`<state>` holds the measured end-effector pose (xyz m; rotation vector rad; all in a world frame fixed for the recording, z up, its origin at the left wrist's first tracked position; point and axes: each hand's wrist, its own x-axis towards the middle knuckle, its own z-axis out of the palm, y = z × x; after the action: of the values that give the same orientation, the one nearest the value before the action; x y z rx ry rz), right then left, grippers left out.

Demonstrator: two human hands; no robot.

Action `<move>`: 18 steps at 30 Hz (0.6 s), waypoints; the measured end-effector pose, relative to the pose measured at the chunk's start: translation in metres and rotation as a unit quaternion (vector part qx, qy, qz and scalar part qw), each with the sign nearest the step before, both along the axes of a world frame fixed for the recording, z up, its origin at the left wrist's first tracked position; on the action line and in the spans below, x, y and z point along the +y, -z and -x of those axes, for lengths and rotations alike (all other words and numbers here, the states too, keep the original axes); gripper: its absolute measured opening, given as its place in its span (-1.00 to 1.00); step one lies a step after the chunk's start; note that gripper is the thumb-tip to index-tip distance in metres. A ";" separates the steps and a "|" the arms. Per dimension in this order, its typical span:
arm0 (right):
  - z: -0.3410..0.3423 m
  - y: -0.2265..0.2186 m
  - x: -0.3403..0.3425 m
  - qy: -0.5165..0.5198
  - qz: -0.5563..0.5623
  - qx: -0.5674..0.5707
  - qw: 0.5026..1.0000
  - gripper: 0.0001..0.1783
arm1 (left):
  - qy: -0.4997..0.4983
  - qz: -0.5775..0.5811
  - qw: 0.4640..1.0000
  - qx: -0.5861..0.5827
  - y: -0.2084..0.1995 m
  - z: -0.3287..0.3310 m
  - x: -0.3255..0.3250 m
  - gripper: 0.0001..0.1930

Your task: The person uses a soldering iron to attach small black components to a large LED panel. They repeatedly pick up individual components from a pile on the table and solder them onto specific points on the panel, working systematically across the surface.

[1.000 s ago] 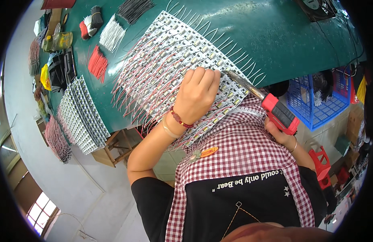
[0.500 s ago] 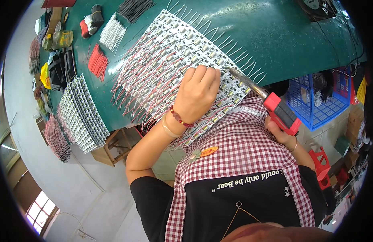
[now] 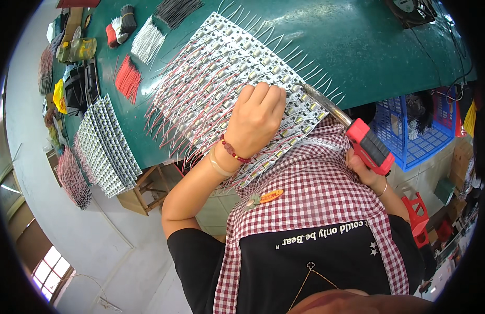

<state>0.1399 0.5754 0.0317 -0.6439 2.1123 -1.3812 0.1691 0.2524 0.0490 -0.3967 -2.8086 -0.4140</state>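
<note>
Left hand flat, fingers curled, pressing down on white LED strip panel with red and white lead wires, grasping nothing. Panel lies on green tabletop, near edge overhanging toward person. Right hand clenched round red-and-black handle of soldering iron; metal tip touches panel just right of left hand. Blue plastic basket beside right hand. 2nd stack of strips well apart, left.
</note>
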 end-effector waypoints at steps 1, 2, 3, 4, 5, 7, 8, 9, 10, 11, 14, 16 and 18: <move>0.001 0.001 0.000 -0.002 0.002 0.005 1.000 -0.84 | 0.000 0.004 1.000 -0.001 0.000 0.000 0.000 -0.71; 0.001 0.001 0.000 -0.003 0.004 0.010 1.000 -0.85 | 0.003 0.015 1.000 0.003 -0.001 0.000 0.000 -0.71; 0.002 0.001 -0.001 -0.003 0.009 0.011 1.000 -0.85 | 0.006 0.026 1.000 0.006 -0.001 0.000 0.000 -0.72; 0.001 0.001 -0.001 0.001 0.011 0.007 1.000 -0.85 | 0.009 0.037 0.999 0.010 -0.001 0.000 0.000 -0.72; 0.001 0.001 -0.001 0.003 0.013 0.002 1.000 -0.85 | 0.006 0.035 0.999 0.014 0.000 0.000 0.000 -0.73; -0.001 0.000 -0.002 0.012 0.013 -0.012 1.000 -0.85 | 0.002 0.030 0.999 0.021 0.002 -0.001 -0.001 -0.75; -0.001 -0.001 -0.002 0.016 0.013 -0.017 1.000 -0.85 | -0.009 0.011 1.000 0.024 0.002 0.000 -0.002 -0.75; -0.001 -0.002 -0.003 0.018 0.016 -0.015 1.000 -0.85 | -0.019 -0.008 0.999 0.027 0.003 0.000 -0.004 -0.75; -0.002 -0.002 -0.002 0.020 0.016 -0.015 1.000 -0.85 | -0.028 -0.027 0.999 0.031 0.004 0.001 -0.005 -0.75; -0.003 -0.002 -0.002 0.021 0.015 -0.016 1.000 -0.85 | -0.052 -0.036 0.997 0.045 0.000 0.001 -0.005 -0.74; -0.005 0.000 0.004 0.017 0.006 -0.023 1.000 -0.85 | -0.059 -0.003 0.992 0.109 -0.010 0.002 -0.005 -0.77; -0.005 0.000 0.005 0.014 0.005 -0.027 1.000 -0.85 | -0.029 -0.041 0.996 0.079 -0.009 0.000 0.003 -0.72; -0.005 -0.002 0.004 0.010 0.010 -0.033 0.999 -0.85 | -0.019 -0.071 0.996 0.052 0.000 -0.003 0.014 -0.70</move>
<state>0.1454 0.5789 0.0336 -0.5773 2.0611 -1.4170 0.1722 0.2661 0.0487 -0.3228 -2.6625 -0.5644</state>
